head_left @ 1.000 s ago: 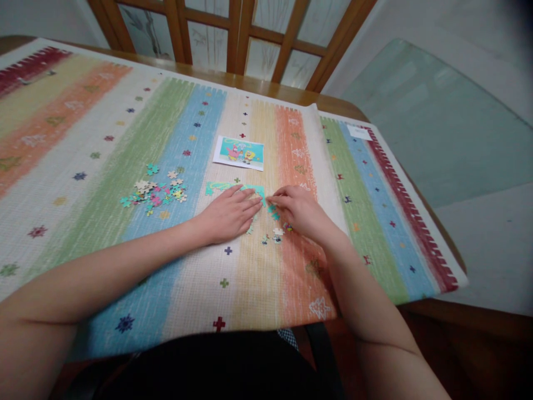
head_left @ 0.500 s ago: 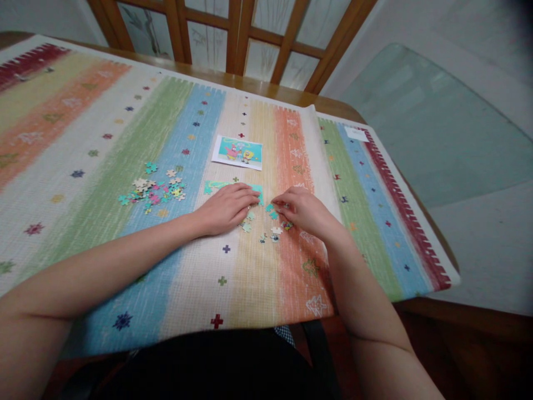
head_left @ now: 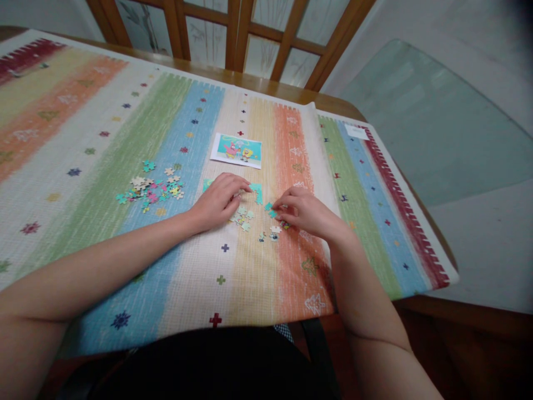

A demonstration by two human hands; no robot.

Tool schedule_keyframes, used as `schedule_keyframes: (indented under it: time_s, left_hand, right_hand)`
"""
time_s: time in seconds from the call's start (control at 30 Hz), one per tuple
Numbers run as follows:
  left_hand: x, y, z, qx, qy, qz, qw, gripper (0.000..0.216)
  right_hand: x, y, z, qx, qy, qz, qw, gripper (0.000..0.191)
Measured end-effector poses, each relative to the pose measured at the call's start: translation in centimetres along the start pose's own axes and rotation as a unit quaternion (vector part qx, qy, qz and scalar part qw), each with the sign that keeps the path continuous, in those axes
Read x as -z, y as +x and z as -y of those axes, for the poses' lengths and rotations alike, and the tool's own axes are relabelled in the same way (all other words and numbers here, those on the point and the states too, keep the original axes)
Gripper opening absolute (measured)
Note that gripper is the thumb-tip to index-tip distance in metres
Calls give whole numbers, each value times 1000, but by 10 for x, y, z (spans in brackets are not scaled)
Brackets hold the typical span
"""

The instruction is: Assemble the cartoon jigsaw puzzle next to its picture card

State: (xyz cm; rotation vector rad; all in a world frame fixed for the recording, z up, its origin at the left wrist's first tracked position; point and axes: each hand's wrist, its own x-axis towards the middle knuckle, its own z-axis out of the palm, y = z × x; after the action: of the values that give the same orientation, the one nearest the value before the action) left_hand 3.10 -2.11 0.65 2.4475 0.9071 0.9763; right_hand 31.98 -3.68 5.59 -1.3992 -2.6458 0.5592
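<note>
My left hand (head_left: 220, 200) rests palm down over a partly joined teal strip of jigsaw puzzle (head_left: 259, 193). Its fingers reach to the strip, with the thumb apart from them, and it covers much of the joined pieces. At the right, my right hand (head_left: 306, 208) has thumb and fingertips closed on a teal puzzle piece (head_left: 268, 207), low at the cloth. Pale green loose pieces (head_left: 245, 214) lie just below my left hand. Nearer me, below my right fingers, are a whitish piece (head_left: 275, 229) and a few dark-marked pieces (head_left: 273, 236).
Above the strip lies a printed cartoon picture card (head_left: 237, 150). A heap of mixed puzzle pieces (head_left: 152, 190) sits to the left. The striped tablecloth (head_left: 200, 289) covers the table, and a small white label (head_left: 356, 131) lies at the far right.
My left hand has drawn back a little to the left, uncovering the strip's right end and more pale pieces. My right hand stays at the teal pieces.
</note>
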Motion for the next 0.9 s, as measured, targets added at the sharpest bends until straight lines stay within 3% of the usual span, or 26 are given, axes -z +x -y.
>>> schedule_keyframes:
  time_s: [0.43, 0.57, 0.63, 0.77, 0.9]
  left_hand:
    - [1, 0, 0, -5, 1, -1, 1000, 27]
    - [0, -1, 0, -5, 1, -3, 1000, 26]
    - [1, 0, -2, 0, 3, 3, 1000, 25]
    - [8, 4, -13, 25, -25, 56, 998, 21]
    - [20, 6, -26, 39, -88, 125, 987, 26]
  right_hand:
    - [-1, 4, 11, -26, 39, 12, 999, 12]
    - [-3, 5, 19, -52, 106, 26, 993, 7]
    - [-5, 7, 22, -54, 155, 3, 986, 6]
    - [-8, 11, 30, -30, 257, -55, 964, 12]
    - [-3, 16, 46, 4, 316, -70, 946, 20]
